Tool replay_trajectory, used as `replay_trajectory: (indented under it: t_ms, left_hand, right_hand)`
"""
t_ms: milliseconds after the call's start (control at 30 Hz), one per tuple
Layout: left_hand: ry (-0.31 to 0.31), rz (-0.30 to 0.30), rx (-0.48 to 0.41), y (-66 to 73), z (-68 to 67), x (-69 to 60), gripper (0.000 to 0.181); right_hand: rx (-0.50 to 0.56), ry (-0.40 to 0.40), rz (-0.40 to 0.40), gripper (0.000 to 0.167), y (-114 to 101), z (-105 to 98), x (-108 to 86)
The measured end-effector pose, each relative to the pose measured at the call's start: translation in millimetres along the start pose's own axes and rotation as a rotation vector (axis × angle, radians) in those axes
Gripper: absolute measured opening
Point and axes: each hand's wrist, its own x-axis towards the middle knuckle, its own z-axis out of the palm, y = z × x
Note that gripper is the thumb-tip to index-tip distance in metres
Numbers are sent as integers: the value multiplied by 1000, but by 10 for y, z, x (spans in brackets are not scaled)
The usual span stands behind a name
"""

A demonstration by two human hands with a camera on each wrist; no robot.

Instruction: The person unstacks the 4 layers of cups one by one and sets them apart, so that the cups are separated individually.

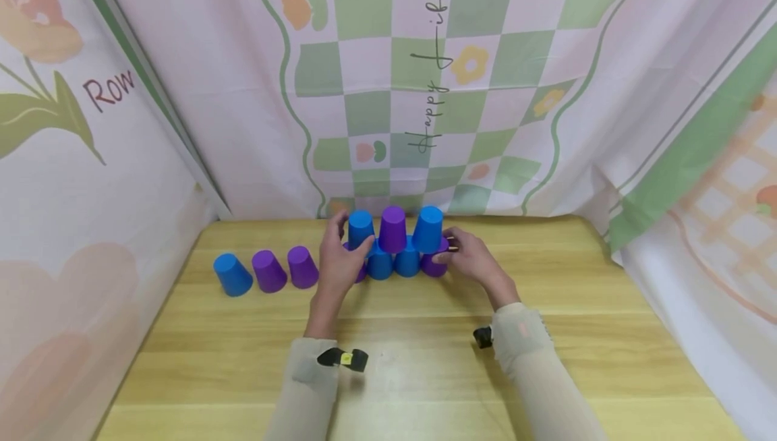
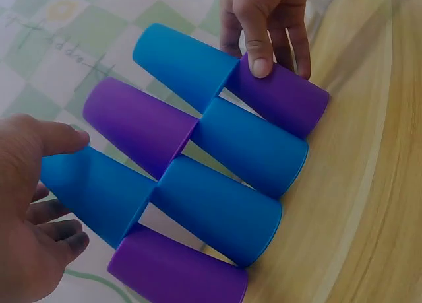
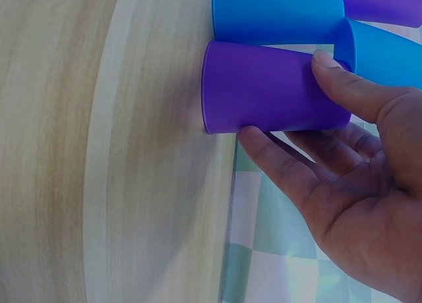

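Upside-down cups stand in two tiers near the table's back edge. Below are a purple cup (image 2: 181, 267), two blue cups (image 1: 380, 266) (image 1: 407, 263) and another purple cup (image 3: 273, 88). Above them, bridging the gaps, sit a blue cup (image 1: 361, 226), a purple cup (image 1: 393, 228) and a second blue cup (image 1: 428, 228). My left hand (image 1: 342, 259) holds the upper left blue cup, thumb on its near side and fingers around the far side. With thumb and fingers, my right hand (image 1: 476, 263) grips the bottom right purple cup.
Left of the stack, a blue cup (image 1: 233, 275) and two purple cups (image 1: 270, 272) (image 1: 303, 268) stand upside down in a row on the wooden table (image 1: 413, 373). A patterned curtain (image 1: 419, 110) hangs right behind the stack.
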Motion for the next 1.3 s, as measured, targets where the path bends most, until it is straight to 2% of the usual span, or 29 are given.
replay_trajectory:
  t_ms: [500,767,1000,1300]
  left_hand:
    - [5,-41,45,-37,62,-3,69]
    - [-2,-34,58,-75,73,-5,62]
    - [-8,-48,53,-33,69,-13,62]
    - [-19,-39,41,-28,68,-15,60]
  right_hand:
    - [-3,-2,-8,55,-26,8,-4]
    - [2,1,-13,53,-14,3,-21]
    - [5,0,-12,53,5,8,-14]
    - [11,2,-11,52,5,2,-21]
